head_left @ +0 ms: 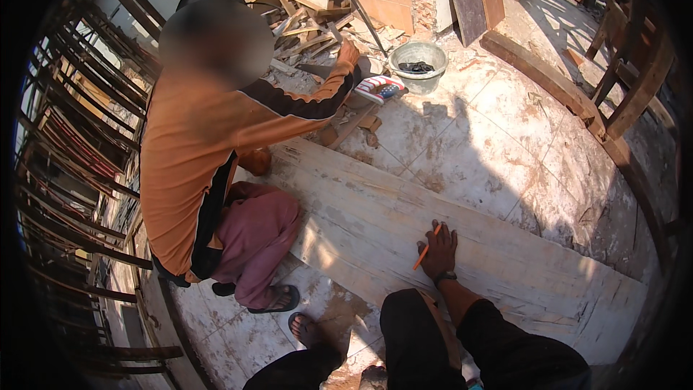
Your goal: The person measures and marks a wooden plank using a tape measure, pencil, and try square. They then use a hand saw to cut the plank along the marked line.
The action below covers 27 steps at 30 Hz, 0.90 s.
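Note:
A long, pale wooden board with a worn, scratched surface lies slantwise across the tiled floor. My right hand rests palm down on it, fingers spread, with an orange pencil held between thumb and fingers. A dark band circles that wrist. My left hand is out of the picture. At the board's far left end squats a co-worker in an orange and black top. One hand of theirs is low by the board; the other is raised near a dark blade-like piece, not clearly made out.
A grey bucket with dark contents stands beyond the board, beside a red, white and blue item. Wood scraps are heaped behind the co-worker. Heavy timber beams lie at the right; stacked frames fill the left.

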Available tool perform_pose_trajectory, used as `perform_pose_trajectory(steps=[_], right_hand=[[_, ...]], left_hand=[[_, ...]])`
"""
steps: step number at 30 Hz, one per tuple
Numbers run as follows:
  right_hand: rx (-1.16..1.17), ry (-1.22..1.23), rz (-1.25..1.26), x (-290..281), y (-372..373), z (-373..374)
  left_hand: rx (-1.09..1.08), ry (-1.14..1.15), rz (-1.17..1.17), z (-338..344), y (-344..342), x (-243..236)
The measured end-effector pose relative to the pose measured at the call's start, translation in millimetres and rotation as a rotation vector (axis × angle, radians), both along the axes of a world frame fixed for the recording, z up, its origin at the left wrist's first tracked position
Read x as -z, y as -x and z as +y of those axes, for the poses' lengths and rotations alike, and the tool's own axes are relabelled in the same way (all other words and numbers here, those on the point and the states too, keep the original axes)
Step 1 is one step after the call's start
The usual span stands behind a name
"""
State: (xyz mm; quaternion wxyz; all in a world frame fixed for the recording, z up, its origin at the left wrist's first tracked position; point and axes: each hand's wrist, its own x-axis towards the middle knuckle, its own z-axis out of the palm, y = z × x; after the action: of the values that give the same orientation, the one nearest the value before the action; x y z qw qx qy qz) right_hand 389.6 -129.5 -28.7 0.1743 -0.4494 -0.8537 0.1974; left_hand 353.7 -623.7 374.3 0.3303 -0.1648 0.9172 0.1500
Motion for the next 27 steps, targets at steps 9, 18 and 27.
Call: perform_pose_trajectory(steps=[9, 18, 27], right_hand=[[0.005, -0.012, -0.018, 0.2, -8.2, 3.1], [0.007, -0.019, -0.054, -1.1, -3.6, 9.8], [-0.021, -0.002, -0.056, 5.2, -4.5, 3.5]], left_hand=[[0.017, -0.227, 0.023, 12.8, 29.7, 18.8], [0.007, -0.729, -0.219, 59.5, 154.0, 137.4], [0.972, -0.499, 0.093, 207.6, 202.1, 318.2]])
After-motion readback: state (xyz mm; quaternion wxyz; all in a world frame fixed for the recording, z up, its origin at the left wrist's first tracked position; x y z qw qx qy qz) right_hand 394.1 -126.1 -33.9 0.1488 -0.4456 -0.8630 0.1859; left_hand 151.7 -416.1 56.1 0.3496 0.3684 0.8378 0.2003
